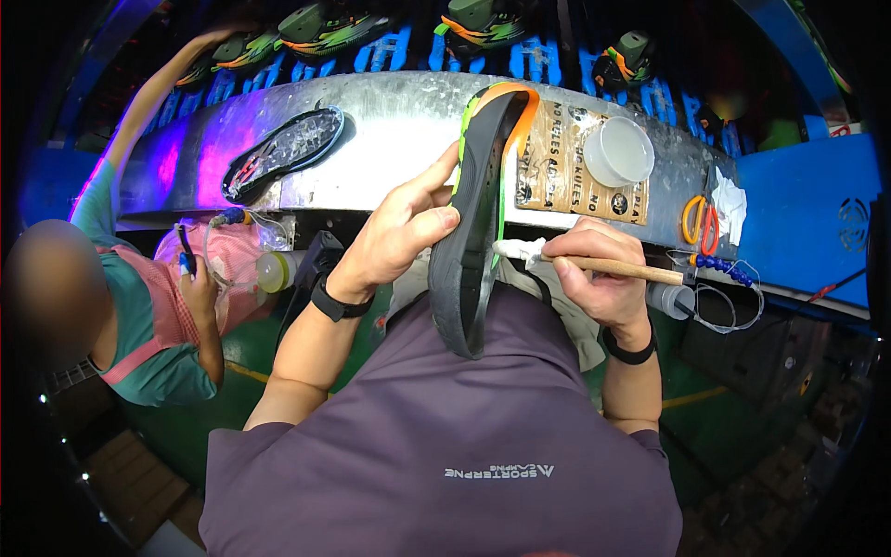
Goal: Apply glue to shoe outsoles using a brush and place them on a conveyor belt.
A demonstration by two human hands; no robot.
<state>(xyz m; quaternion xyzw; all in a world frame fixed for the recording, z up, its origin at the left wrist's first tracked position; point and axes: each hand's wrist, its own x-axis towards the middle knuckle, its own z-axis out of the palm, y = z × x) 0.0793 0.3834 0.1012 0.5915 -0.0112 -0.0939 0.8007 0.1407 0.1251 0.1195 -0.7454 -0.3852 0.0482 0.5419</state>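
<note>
My left hand grips a black shoe sole with orange and green along its far rim. The sole stands on edge, lengthwise in front of my chest, with my thumb and fingers on its left side wall. In my right hand is a brush with a wooden handle and a whitish head. The brush head points left and lies close by the sole's inner side; whether it touches I cannot tell.
On the metal bench are another black sole, brown printed sheet, white tub, scissors and white paper. Shoes stand on blue racks beyond. A co-worker at left reaches toward them.
</note>
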